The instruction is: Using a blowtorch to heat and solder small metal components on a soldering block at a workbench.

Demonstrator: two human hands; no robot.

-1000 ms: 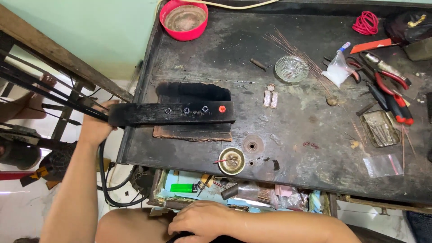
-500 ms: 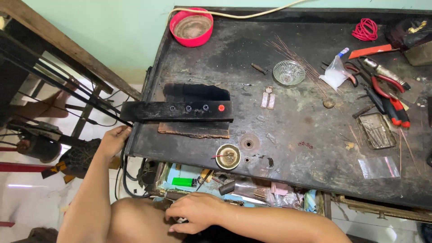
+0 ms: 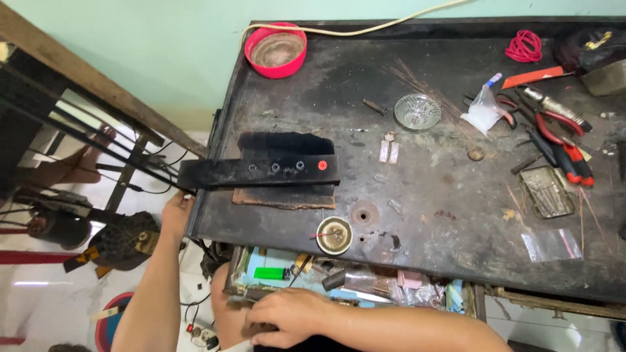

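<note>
- left hand (image 3: 175, 212) is up at the left edge of the grimy black workbench (image 3: 456, 215), right under the overhanging end of the long black bar (image 3: 261, 172). Fingers are tucked behind the edge, so can't tell if it's actually gripping anything
- the bar lies flat across the bench's left side, sitting on a brown slab (image 3: 285, 195), with a red dot near its right end
- just right of that, near the front edge, a small round tin (image 3: 334, 235)
- right hand (image 3: 287, 317) is down low, palm down, fingers loosely curled at the front of the cluttered open drawer (image 3: 352, 281), no clear hold on anything
- far right: red-handled pliers (image 3: 564, 140)
</note>
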